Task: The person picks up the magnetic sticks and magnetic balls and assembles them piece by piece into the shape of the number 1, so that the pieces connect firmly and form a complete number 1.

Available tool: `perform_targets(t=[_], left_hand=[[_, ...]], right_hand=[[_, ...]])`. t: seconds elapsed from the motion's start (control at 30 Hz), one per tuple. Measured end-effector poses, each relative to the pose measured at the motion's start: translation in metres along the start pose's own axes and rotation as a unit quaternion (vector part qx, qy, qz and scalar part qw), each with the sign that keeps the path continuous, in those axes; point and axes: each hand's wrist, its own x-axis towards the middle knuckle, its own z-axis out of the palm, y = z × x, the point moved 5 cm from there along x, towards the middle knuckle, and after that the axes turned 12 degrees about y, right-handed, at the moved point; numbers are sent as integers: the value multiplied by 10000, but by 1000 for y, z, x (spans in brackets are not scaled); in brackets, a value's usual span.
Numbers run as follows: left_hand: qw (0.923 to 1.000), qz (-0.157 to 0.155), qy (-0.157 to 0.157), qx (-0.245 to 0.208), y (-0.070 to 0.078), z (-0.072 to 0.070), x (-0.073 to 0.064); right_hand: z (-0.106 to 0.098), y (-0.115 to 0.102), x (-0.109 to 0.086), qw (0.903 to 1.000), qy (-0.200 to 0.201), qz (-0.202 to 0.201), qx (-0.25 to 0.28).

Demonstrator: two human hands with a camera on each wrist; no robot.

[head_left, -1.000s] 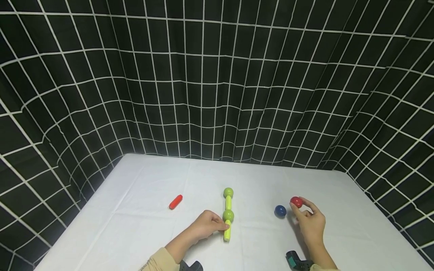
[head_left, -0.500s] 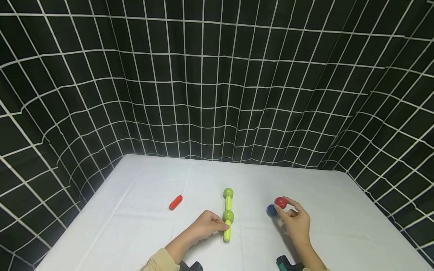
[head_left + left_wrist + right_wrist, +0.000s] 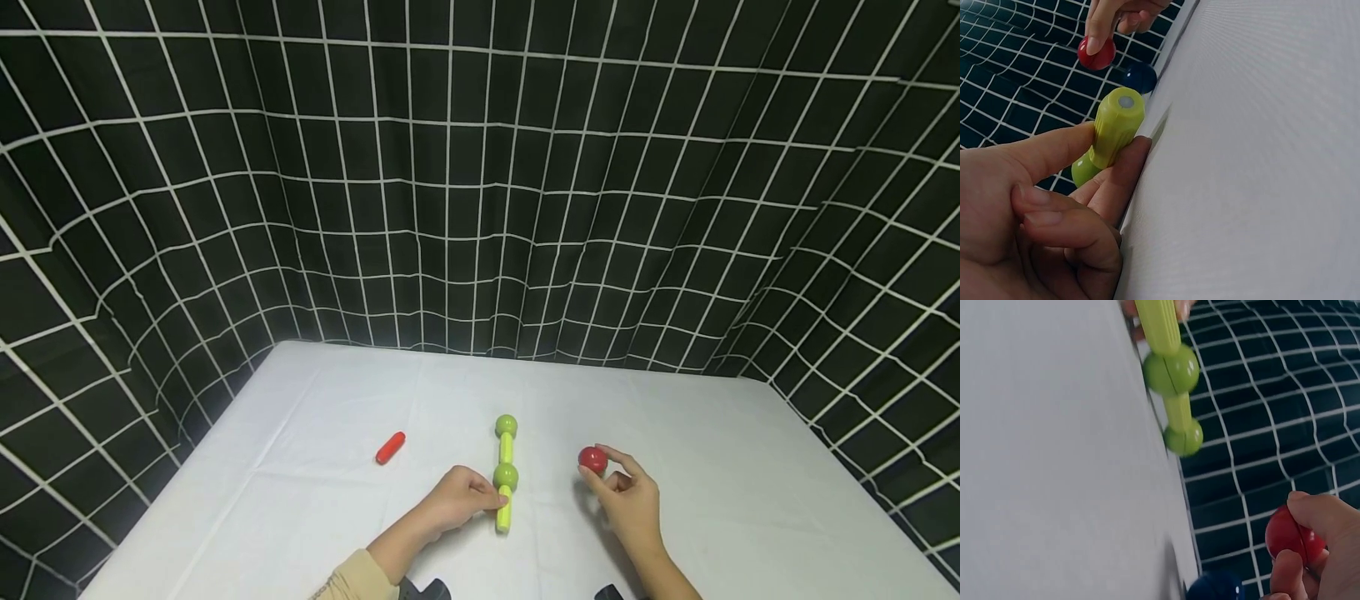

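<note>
lime-green, a straight chain (image 3: 506, 472) is stretching away over the middle of the white worktop (image 3: 300, 500): the near rod (image 3: 503, 518), the near ball (image 3: 506, 477), the far rod (image 3: 506, 448) and the far ball (image 3: 506, 426), each one touching the next. the left hand (image 3: 459, 500) is pinching the near rod between thumb and fingers, and the left wrist view is showing a small grey disc (image 3: 1125, 101) in the rod's free end. to the right of the chain, and apart from it, the right hand (image 3: 628, 497) is pinching a glossy red ball (image 3: 592, 460) between thumb and fingers. the hands are standing apart, each one clamped on its own piece. a dark blue ball (image 3: 1140, 77) is sitting just beside the red ball, nearer to the worktop; whether it is touching the surface i cannot tell. a red rod (image 3: 390, 448) is lying left of the chain, slanting. a black gridded curtain (image 3: 465, 154) is hanging behind the worktop.
</note>
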Motion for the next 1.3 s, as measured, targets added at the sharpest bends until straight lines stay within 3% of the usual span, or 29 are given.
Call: perform_targets(t=[0.37,0.53,0.73,0.93,1.3], left_hand=[[9998,12,167,-54,1,-2,2],[9996,-28,262,-56,1,-3,4],[9996,37,279,-69,2,-3,2],[9994,148,309,-81,3,-3,2],[9993,132,340,-74,1,-3,5]], right_hand=[[16,-11,-19,9978,-466,-330,347],[28,-14,-29,9922,-1233,-32,178],[37,-17,-39,9767,-2141,-69,120],[41,-19,-47,9670,-2542,-133,-72],[46,-28,-60,9561,-2920,-202,124]])
